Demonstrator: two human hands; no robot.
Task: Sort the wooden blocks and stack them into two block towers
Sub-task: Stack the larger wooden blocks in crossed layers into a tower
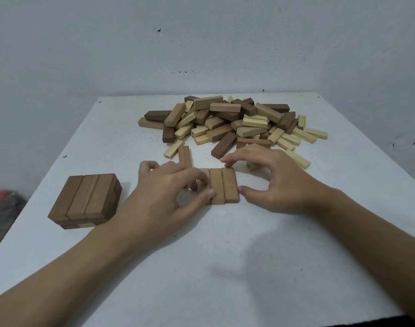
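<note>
Head view: one three-block row (223, 186) lies flat on the bench (225, 260), central. The left hand (164, 192) has its grip pinching the row's 9 o'clock block. The right hand (272, 178) has its grip spanning the 3 o'clock block end to end. One low tower (86, 199) stands at 9 o'clock, one block heap (225, 119) at 12.

White table (225, 267), block pile (227, 123), low stack (84, 199), 3-block row (223, 185)
</note>
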